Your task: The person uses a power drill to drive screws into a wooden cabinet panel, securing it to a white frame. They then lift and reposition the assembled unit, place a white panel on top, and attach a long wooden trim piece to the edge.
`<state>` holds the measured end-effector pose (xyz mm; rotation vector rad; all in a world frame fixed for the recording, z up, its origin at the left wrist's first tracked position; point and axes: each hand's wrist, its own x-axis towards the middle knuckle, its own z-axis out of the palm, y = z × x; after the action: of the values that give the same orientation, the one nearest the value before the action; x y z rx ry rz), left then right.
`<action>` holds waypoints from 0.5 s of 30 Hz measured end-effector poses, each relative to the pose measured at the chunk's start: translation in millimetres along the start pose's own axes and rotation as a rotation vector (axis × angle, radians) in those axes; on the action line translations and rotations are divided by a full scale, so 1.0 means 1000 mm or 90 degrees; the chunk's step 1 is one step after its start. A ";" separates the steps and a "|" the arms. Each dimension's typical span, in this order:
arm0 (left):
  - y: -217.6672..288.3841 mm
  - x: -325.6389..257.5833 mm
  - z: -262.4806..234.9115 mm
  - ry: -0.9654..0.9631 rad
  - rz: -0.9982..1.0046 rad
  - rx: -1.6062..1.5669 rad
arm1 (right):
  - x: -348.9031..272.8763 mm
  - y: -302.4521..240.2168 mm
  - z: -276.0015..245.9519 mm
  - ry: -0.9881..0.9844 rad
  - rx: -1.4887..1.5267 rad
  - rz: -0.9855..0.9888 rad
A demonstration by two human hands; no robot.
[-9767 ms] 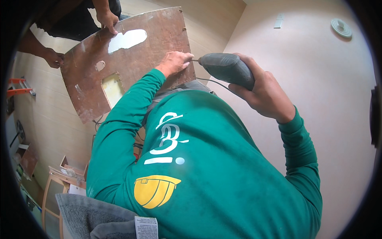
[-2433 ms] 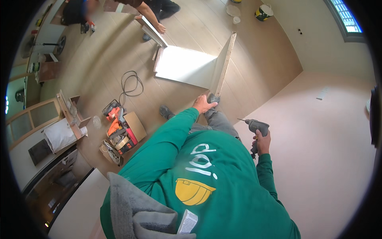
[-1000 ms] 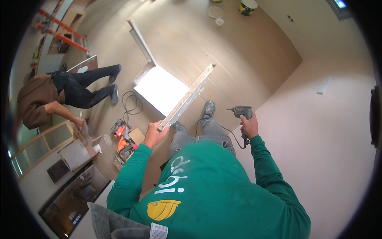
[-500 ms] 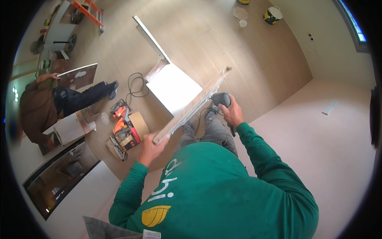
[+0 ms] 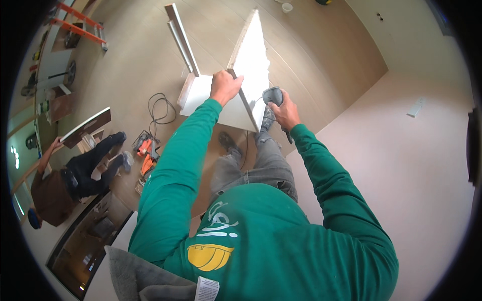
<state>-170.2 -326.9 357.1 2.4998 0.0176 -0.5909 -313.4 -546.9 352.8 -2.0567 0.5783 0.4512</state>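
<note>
Since half a second ago, the white panel [image 5: 253,60] has been swung from a slant to stand nearly straight away from the body, and both hands have been brought close together at its near end. The left hand [image 5: 224,86] is clamped over the panel's top edge, arm stretched forward and almost straight. The right hand [image 5: 285,111] is wrapped around a grey drill [image 5: 273,96], elbow bent, with the tool pressed against the panel's side; the bit cannot be made out, so the exact contact point is probably low on the face. For a clean result, the panel should be held steady and square while the drill is kept level and pushed gently. A second white board [image 5: 213,100] lies flat on the floor [image 5: 321,55] beneath. Orange tools [image 5: 145,150] and a coiled cable [image 5: 159,108] lie to the left, where another person [image 5: 75,175] is crouched.
</note>
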 end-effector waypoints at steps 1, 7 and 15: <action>-0.004 0.021 0.010 0.007 -0.012 -0.027 | 0.008 0.006 -0.001 0.004 0.022 0.025; -0.001 0.124 -0.018 -0.007 -0.135 -0.105 | 0.031 0.062 -0.031 0.052 0.075 0.092; -0.051 0.245 -0.042 0.080 -0.261 -0.164 | 0.011 0.082 -0.044 0.089 0.063 0.267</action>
<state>61.4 -289.6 259.2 2.2847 0.6268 -0.5506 -346.3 -625.1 313.3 -1.8810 1.1041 0.5103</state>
